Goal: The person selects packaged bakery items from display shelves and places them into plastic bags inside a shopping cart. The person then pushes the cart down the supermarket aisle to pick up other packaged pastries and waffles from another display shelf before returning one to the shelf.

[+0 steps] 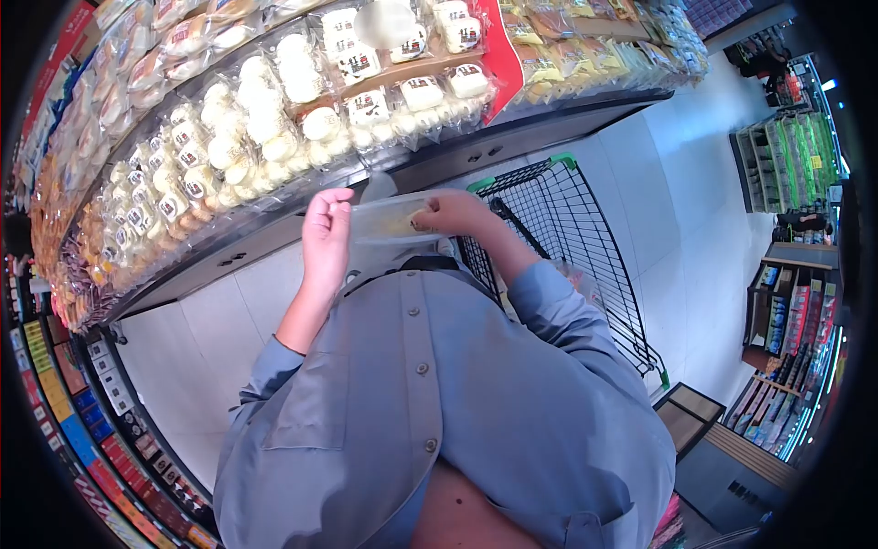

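Observation:
Between my hands is a clear plastic bag, in front of my grey shirt. My right hand pinches the bag's right side, where something small and yellowish shows through the plastic. At the bag's left edge is my left hand, raised with its fingers curled; whether it grips the plastic is hard to make out. Just beyond the hands stands a display of white packaged buns. A wire shopping cart with green corners is to the right of my right hand.
Yellow packaged goods lie on the display's right part, past a red divider. Shelves of boxed goods stand at the lower left. On the right are a green-fronted rack and a dark cabinet.

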The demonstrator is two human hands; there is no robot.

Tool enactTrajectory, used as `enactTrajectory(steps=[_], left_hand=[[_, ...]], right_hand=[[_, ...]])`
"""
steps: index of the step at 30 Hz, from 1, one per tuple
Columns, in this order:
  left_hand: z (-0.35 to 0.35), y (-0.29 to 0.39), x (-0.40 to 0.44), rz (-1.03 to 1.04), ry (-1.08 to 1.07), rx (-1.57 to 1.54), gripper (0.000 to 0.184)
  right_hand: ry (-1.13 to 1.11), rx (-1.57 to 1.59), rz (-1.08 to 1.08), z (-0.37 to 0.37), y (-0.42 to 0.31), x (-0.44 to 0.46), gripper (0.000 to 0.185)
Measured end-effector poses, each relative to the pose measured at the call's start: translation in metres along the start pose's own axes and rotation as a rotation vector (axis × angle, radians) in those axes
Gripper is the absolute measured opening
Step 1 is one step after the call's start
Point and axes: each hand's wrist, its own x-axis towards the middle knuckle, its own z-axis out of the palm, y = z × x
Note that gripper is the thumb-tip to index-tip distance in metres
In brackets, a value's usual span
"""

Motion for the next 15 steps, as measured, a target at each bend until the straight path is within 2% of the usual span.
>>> enactTrajectory(steps=[1,2,4,5,7,8,10,14,15], left_hand=[[0.0,0.0,-0.002,-0.049,-0.099,0.027,0.012],[0.002,0.0,-0.004,-0.1,-0.2,0.053,0.012],[0.009,0.0,-0.005,-0.099,-0.241,0.115,0.012],[0.012,0.002,-0.005,-0.068,-0.318,0.22,0.012],[0.018,0.008,-0.005,-0.064,-0.415,0.307,0.011],[0.021,0.008,-0.003,-0.06,-0.417,0.308,0.011],[0.022,0.005,-0.002,-0.069,-0.422,0.325,0.011],[0.019,-0.003,0.0,-0.086,-0.445,0.379,0.013],[0.016,-0.006,0.002,-0.088,-0.477,0.474,0.015]], right_hand=[[-0.051,0.14,0.012,0.0,0.006,0.004,0.045],[-0.053,0.137,0.013,0.003,0.01,0.007,0.045],[-0.051,0.511,-0.061,0.009,0.007,0.01,0.059],[-0.049,0.514,-0.057,0.017,0.005,0.012,0.059],[-0.19,0.195,-0.072,0.036,0.002,0.015,0.055],[-0.186,0.195,-0.073,0.045,0.001,0.014,0.055],[-0.107,-0.251,-0.127,0.058,-0.004,0.009,0.048],[-0.216,-0.388,0.042,0.042,0.005,0.013,0.053],[-0.241,-0.383,0.09,0.034,0.009,0.015,0.054]])
